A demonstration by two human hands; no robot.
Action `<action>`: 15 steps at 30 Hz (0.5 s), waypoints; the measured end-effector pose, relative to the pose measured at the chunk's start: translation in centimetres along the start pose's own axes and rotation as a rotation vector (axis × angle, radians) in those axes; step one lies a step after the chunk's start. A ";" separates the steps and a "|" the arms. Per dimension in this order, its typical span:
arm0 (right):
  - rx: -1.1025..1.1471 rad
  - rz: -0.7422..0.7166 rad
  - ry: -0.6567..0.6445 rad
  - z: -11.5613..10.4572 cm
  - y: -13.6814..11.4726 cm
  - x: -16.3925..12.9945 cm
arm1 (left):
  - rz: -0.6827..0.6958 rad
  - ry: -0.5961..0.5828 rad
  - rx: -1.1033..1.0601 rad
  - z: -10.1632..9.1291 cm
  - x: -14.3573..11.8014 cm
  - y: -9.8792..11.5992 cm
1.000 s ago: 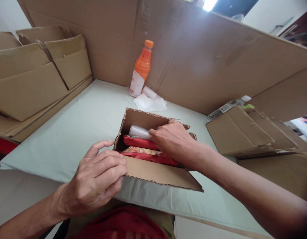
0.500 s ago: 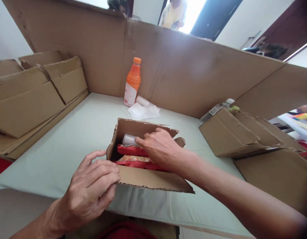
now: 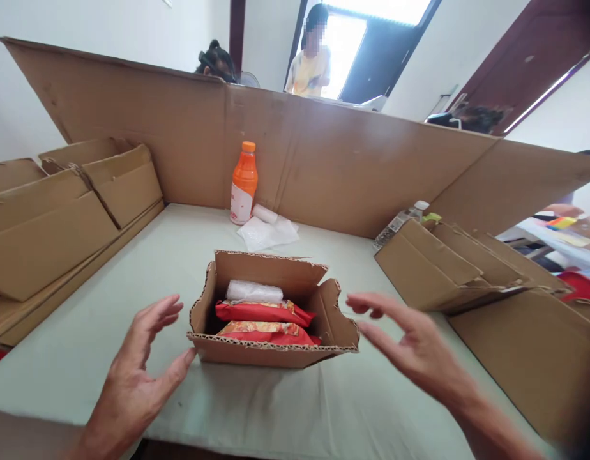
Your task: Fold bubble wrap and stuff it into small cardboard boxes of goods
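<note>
A small open brown corrugated cardboard box [image 3: 276, 332] sits on the pale green table [image 3: 180, 255], near its front edge, with its flaps standing up. Inside lie two red foil packets [image 3: 264, 313], one behind the other, and a white bubble-wrapped roll [image 3: 254, 291] against the back wall. The left hand [image 3: 142, 358] hovers just beside the box's left side, fingers spread and empty, thumb near the front corner. The right hand [image 3: 407, 338] hangs just right of the box, open too, fingers loosely splayed, gripping nothing. Further back stand an orange plastic drink bottle [image 3: 243, 182] and a crumpled white wrapping sheet [image 3: 269, 231], against a tall brown cardboard screen [image 3: 347, 166]. Flattened brown cartons [image 3: 55, 217] are stacked at left, more folded cartons [image 3: 443, 268] at right
</note>
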State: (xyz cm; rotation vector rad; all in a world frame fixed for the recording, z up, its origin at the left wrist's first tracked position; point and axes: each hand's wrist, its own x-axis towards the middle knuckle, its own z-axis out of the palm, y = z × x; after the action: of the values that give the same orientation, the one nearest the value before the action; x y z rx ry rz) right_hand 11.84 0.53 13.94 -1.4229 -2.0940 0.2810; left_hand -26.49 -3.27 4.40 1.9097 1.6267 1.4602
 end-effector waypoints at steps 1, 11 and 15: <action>0.052 0.055 -0.083 0.8 1.0 -1.4 | -0.052 -0.080 -0.059 0.4 -0.2 -0.5; 0.205 0.270 -0.107 9.1 0.8 -2.7 | -0.313 -0.296 -0.202 3.9 1.5 -1.4; 0.158 0.410 0.062 6.4 3.9 -7.0 | -0.327 -0.464 -0.337 8.8 2.5 1.9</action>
State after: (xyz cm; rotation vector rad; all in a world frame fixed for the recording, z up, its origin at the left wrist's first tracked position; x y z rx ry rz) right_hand 13.00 -3.22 4.49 -1.7289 -1.6761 0.5423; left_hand -18.75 1.72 2.87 1.5554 1.3025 0.9906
